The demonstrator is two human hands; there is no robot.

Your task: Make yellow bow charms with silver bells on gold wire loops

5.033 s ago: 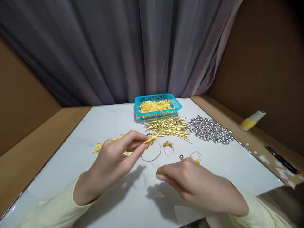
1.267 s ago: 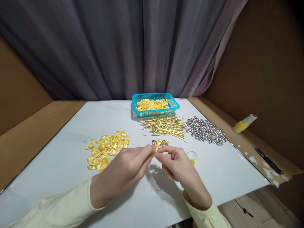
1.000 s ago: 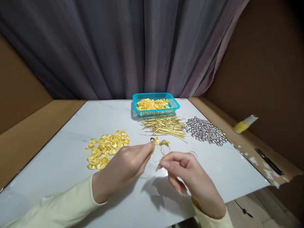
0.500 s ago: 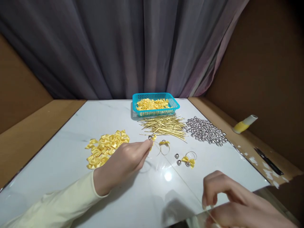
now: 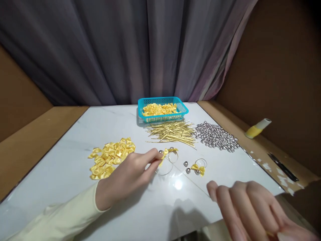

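Observation:
My left hand (image 5: 131, 170) pinches a small yellow satin bow (image 5: 164, 156) between thumb and fingertips. A silver heart bead (image 5: 161, 152) sits at its top, and a thin loop (image 5: 166, 174) curves below. From the bow a fine gold cord (image 5: 190, 180) stretches across to my right hand (image 5: 247, 207), whose fingers are curled closed around it near the front edge; its far end is hidden. Just behind the held bow lies another bow on a ring (image 5: 173, 155). Between my hands rest a bow with a ring (image 5: 198, 169) and two loose heart beads (image 5: 186, 164).
Yellow bows (image 5: 110, 155) are heaped at left. A turquoise basket (image 5: 184, 112) of yellow pieces stands at the back, before gold strands (image 5: 173, 132) and a pile of silver beads (image 5: 217, 136). On the right ledge are a yellow-white tube (image 5: 258, 128) and a black pen-like tool (image 5: 283, 166).
My right hand has turned so its knuckles face up and shifted slightly, with the cord still stretched. The held bow has tilted and sits slightly lower in my left fingers.

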